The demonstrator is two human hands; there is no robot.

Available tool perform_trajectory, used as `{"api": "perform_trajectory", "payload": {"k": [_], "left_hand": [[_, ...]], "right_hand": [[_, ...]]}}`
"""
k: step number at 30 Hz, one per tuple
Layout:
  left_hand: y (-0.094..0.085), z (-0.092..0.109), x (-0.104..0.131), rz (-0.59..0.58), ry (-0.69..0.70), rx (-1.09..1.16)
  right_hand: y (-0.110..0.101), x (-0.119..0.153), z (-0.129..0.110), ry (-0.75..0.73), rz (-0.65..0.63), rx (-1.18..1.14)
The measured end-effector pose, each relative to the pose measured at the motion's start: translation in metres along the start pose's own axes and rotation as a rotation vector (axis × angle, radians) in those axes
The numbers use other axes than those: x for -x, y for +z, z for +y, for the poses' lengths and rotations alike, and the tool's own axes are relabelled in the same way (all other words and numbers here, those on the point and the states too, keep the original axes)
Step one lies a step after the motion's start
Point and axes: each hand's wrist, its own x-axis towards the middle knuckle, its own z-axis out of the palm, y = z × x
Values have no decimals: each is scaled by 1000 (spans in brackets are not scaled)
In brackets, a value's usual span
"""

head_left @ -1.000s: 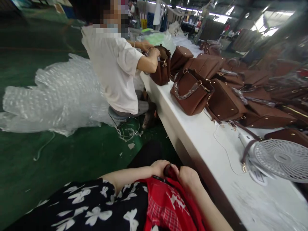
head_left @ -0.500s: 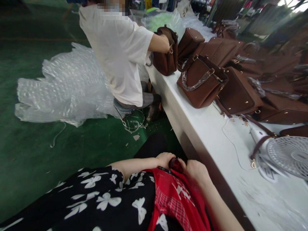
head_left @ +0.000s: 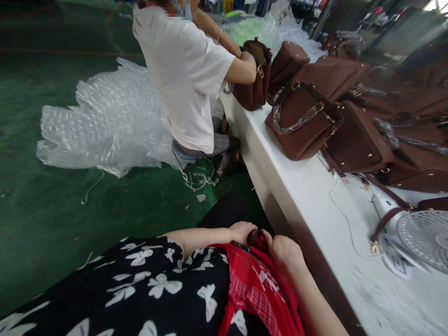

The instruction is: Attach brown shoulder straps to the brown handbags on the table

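Observation:
Near the lap, my left hand (head_left: 244,229) is closed at the left side of a small dark red, shiny object (head_left: 257,240). My right hand (head_left: 285,249) is closed at its right side, the thumb and fingers pressed against it. What the object is cannot be made out. Both hands rest at the top of a red apron (head_left: 259,284) with a white print, worn over a black garment (head_left: 154,284) with white butterflies. A black strip (head_left: 241,246) lies just below my left hand.
A white table (head_left: 304,200) runs along the right, bearing brown handbags (head_left: 301,126), a strap and a white fan (head_left: 429,238). A seated person in a white shirt (head_left: 189,70) reaches into a bag. Bubble wrap (head_left: 105,116) lies on the green floor.
The view has shifted slightly, so the table, bags and person appear further right. The seated person's other forearm now shows at the bag. My hands keep nearly the same pose around the dark red object.

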Motion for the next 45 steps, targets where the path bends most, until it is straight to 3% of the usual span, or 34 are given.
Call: {"api": "perform_trajectory", "payload": {"k": [2, 7, 8, 11, 15, 17, 20, 22, 29, 36, 41, 45], "left_hand": [[-2, 0, 1, 7, -3, 9], [-1, -1, 0, -1, -15, -1], [-1, -1, 0, -3, -15, -7], [-1, 1, 1, -21, 1, -25], [-1, 0, 1, -20, 2, -22], [1, -3, 0, -1, -7, -11], [5, -7, -1, 26, 19, -7], [8, -9, -2, 20, 49, -28], [6, -8, -1, -16, 106, -73], [1, -6, 11, 40, 109, -7], [9, -1, 23, 67, 92, -11], [14, -4, 31, 128, 68, -138]], "right_hand": [[-3, 1, 3, 4, 14, 0], [-10, 10, 2, -416, 27, -116], [-10, 10, 0, -413, 11, -108], [-10, 9, -3, -211, -10, -19], [-11, 8, -3, 9, 53, 69], [-12, 10, -3, -41, 90, 44], [-8, 12, -4, -305, 82, -69], [-4, 12, -5, -399, 36, -114], [8, 10, -5, -353, 3, -72], [32, 8, -1, -269, 52, -225], [43, 12, 0, -254, 61, -262], [58, 4, 15, -197, 69, -310]]}}
